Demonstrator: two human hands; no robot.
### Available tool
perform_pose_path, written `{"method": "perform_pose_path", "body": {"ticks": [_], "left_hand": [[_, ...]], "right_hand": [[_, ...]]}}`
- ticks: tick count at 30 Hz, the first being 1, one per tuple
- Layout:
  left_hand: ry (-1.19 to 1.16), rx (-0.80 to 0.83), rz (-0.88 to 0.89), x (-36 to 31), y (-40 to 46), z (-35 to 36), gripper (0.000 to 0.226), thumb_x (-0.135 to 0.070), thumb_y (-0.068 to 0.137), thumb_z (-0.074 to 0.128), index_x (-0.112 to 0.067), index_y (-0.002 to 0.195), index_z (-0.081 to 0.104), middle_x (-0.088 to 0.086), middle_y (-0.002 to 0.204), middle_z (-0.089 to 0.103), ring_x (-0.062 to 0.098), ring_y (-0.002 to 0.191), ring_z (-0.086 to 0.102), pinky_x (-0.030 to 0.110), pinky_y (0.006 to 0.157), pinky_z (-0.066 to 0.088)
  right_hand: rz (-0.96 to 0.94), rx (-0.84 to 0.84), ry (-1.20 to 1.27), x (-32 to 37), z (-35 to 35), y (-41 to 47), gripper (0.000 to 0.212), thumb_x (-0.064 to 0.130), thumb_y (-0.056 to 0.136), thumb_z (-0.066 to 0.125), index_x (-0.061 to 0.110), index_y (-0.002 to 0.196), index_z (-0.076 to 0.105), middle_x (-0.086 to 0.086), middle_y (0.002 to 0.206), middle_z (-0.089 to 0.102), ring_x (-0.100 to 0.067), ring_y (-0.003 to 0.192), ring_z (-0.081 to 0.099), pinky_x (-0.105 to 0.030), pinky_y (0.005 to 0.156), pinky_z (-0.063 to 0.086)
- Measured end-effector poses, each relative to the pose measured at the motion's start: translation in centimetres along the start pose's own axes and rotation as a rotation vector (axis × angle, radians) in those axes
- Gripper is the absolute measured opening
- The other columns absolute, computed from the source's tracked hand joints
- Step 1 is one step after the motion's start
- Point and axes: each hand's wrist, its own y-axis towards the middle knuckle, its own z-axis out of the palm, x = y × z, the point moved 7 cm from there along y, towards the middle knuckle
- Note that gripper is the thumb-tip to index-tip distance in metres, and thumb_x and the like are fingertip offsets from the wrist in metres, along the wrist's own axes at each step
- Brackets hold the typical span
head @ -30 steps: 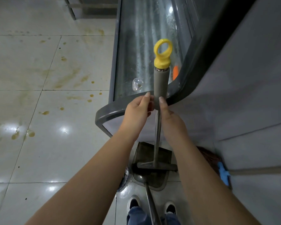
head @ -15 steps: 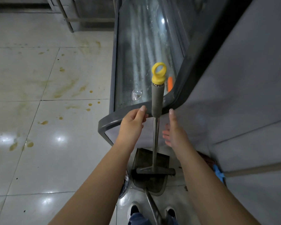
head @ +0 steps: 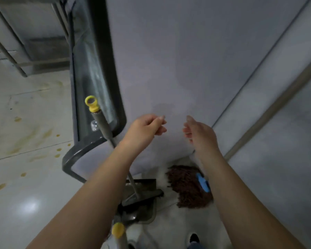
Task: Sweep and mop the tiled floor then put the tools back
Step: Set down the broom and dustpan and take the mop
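Hovering empty: left hand [head: 144, 127], right hand [head: 199, 131]

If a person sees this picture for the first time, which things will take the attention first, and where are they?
First, the two bare hands in the middle, the left hand and the right hand, both holding nothing. Next, the yellow ring on top of the grey broom handle, which leans against the dark cabinet frame at left. Low at right, the brown mop head with its blue clip lies on the floor beside the dustpan.
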Motion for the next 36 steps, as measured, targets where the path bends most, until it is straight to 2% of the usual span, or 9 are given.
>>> {"method": "perform_pose_path", "body": {"ticks": [2,5,8,10,15,20,28,32,36], "left_hand": [[0.044,0.063,-0.012,-0.9,0.8,4.4,0.025,-0.028,0.096,0.047,-0.021,0.075,0.059,-0.005,0.071,0.064,0.005,0.063,0.058,0.008,0.054,0.043],[0.104,0.107,-0.036,-1.8,2.4,11.5,0.026,-0.028,0.096,0.048,-0.019,0.075,0.059,-0.002,0.072,0.064,0.007,0.064,0.058,0.009,0.054,0.044],[0.320,0.188,-0.041,-1.6,3.9,18.9,0.028,-0.031,0.097,0.046,-0.012,0.086,0.064,0.005,0.083,0.068,0.015,0.075,0.060,0.024,0.073,0.048],[0.499,0.241,-0.070,-0.6,4.4,22.9,0.034,-0.034,0.097,0.045,-0.007,0.095,0.065,0.008,0.093,0.069,0.020,0.086,0.061,0.028,0.080,0.046],[0.662,0.189,-0.145,0.8,5.0,25.7,0.037,-0.040,0.096,0.044,-0.010,0.100,0.065,0.007,0.104,0.068,0.023,0.097,0.059,0.027,0.081,0.043],[0.796,0.143,-0.139,0.7,5.2,24.0,0.036,-0.041,0.096,0.044,-0.012,0.104,0.064,0.006,0.109,0.066,0.022,0.100,0.058,0.024,0.076,0.039],[0.779,0.127,-0.145,0.9,6.1,22.1,0.037,-0.043,0.096,0.043,-0.013,0.101,0.063,0.007,0.105,0.067,0.022,0.097,0.058,0.027,0.080,0.042],[0.775,0.153,-0.138,1.1,6.2,21.7,0.037,-0.044,0.096,0.042,-0.013,0.099,0.063,0.004,0.099,0.067,0.021,0.095,0.059,0.026,0.077,0.041],[0.639,0.155,-0.164,1.4,6.2,20.9,0.036,-0.043,0.095,0.044,-0.014,0.095,0.065,-0.001,0.088,0.067,0.015,0.086,0.061,0.022,0.072,0.040]], "right_hand": [[0.080,-0.111,0.073,-2.6,-6.6,1.3,0.047,0.047,0.090,0.048,0.007,0.074,0.065,-0.002,0.068,0.058,-0.024,0.074,0.056,-0.039,0.081,0.044],[0.183,-0.181,0.173,-6.0,-14.2,3.0,0.039,0.044,0.094,0.046,0.017,0.069,0.059,-0.004,0.069,0.057,-0.018,0.065,0.052,-0.035,0.076,0.041],[0.136,-0.187,0.099,-7.1,-19.7,4.9,0.037,0.042,0.096,0.042,0.016,0.073,0.055,-0.013,0.084,0.055,-0.016,0.063,0.051,-0.029,0.068,0.042],[0.086,-0.224,-0.002,-6.8,-22.7,6.1,0.045,0.043,0.096,0.039,0.005,0.097,0.062,-0.024,0.099,0.059,-0.032,0.083,0.060,-0.029,0.063,0.044],[0.052,-0.189,-0.120,-5.9,-25.3,9.7,0.063,0.050,0.096,0.036,0.003,0.138,0.038,-0.015,0.137,0.048,-0.029,0.124,0.045,-0.033,0.090,0.036],[0.107,-0.173,-0.088,-6.0,-24.6,13.5,0.073,0.051,0.094,0.043,0.002,0.145,0.025,-0.015,0.147,0.037,-0.031,0.132,0.038,-0.037,0.104,0.033],[0.217,-0.078,-0.076,-7.9,-24.0,19.2,0.058,0.046,0.090,0.053,0.002,0.127,0.053,-0.016,0.123,0.057,-0.033,0.114,0.053,-0.032,0.087,0.040],[0.065,0.039,-0.167,-7.8,-22.7,19.7,0.035,0.041,0.086,0.061,0.006,0.091,0.061,-0.011,0.080,0.053,-0.024,0.078,0.054,-0.028,0.067,0.036],[-0.004,0.192,-0.145,-7.8,-19.5,18.7,0.023,0.036,0.083,0.067,0.019,0.092,0.056,0.005,0.083,0.057,-0.011,0.078,0.053,-0.022,0.064,0.039]]}}
